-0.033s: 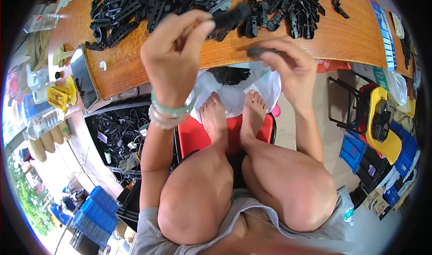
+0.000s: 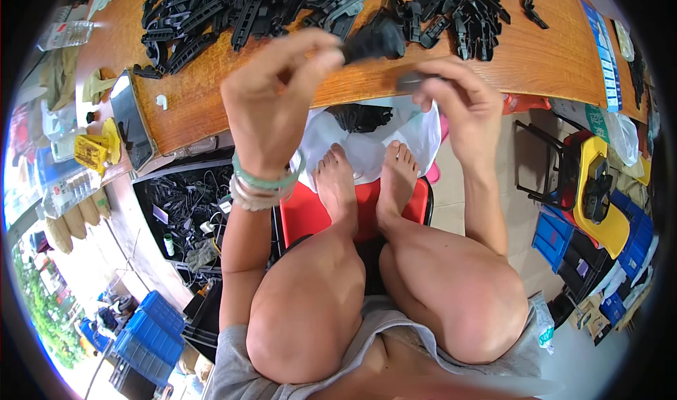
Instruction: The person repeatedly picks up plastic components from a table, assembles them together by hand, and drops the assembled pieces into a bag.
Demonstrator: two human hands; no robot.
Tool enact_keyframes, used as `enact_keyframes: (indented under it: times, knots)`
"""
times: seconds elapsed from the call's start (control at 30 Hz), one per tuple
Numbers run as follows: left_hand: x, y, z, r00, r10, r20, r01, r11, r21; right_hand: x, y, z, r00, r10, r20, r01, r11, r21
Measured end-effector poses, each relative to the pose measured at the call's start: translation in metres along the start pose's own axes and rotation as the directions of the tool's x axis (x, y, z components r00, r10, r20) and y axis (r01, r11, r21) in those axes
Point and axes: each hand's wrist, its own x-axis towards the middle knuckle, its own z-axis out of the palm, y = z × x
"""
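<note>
Between the thumb and fingers of my left hand [image 2: 271, 93] is a black plastic part [image 2: 377, 40], blurred by motion, held over the near edge of the wooden table. My right hand [image 2: 465, 111] pinches a smaller dark piece [image 2: 409, 82] just below and to the right of it. The two pieces are close together but apart. Behind my left hand spreads a large heap of long black plastic parts [image 2: 247, 12]. Several shorter black parts [image 2: 458, 19] lie to its right, beyond my right hand.
Below the table edge, a white plastic bag [image 2: 423, 132] with black parts in it lies by my feet, above a red stool [image 2: 303, 213]. A tablet-like dark slab [image 2: 132, 121] and a white earbud [image 2: 161, 102] rest at the left. A yellow chair [image 2: 603, 202] stands at right.
My left hand has shifted slightly down, and its black part has moved right and down. My right hand has moved a little to the right with its dark piece.
</note>
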Motion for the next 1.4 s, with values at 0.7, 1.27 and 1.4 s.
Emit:
enact_keyframes:
  times: [0.7,1.27,1.4]
  knots:
    - [-0.029,0.000,0.012,0.926,-0.191,0.325,0.284,0.919,-0.272,-0.012,-0.013,0.027,0.906,-0.404,0.123,0.418,0.816,-0.400]
    - [-0.041,0.000,0.011,0.913,0.222,0.343,-0.278,0.953,0.122,-0.009,-0.019,0.011,0.900,-0.247,0.360,0.395,0.810,-0.432]
    - [-0.045,-0.001,0.010,0.929,0.116,0.352,-0.151,0.986,0.075,-0.012,-0.019,0.013,0.920,-0.208,0.331,0.336,0.855,-0.396]
